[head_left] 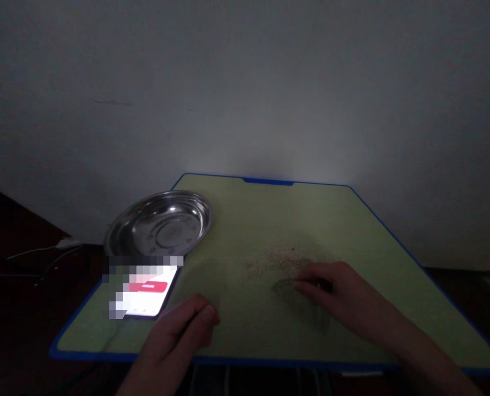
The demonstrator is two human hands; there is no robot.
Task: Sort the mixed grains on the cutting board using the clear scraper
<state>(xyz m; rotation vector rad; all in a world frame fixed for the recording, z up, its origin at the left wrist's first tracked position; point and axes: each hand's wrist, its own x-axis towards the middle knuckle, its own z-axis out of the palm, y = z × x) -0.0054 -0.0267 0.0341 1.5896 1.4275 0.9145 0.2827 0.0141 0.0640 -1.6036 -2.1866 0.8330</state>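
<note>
My right hand [331, 289] is over the right middle of the light green table [245, 214], with thumb and index finger pinched together. Its fingertips are at the near edge of a thin scatter of small pale grains [282, 258]. Anything between those fingertips is too small to make out. A faint grey patch [285, 287] shows just left of the fingertips; I cannot tell what it is. My left hand [183, 330] rests near the front edge, its fingers curled closed and thumb on top. Whatever it may hold is hidden.
A shiny steel basin [168, 234] sits at the table's left edge. In front of it lies a phone [146, 302] with a lit screen, close to my left hand. A blue rim borders the table, and a plain wall [245, 93] stands behind it. Cables [34, 253] show at left.
</note>
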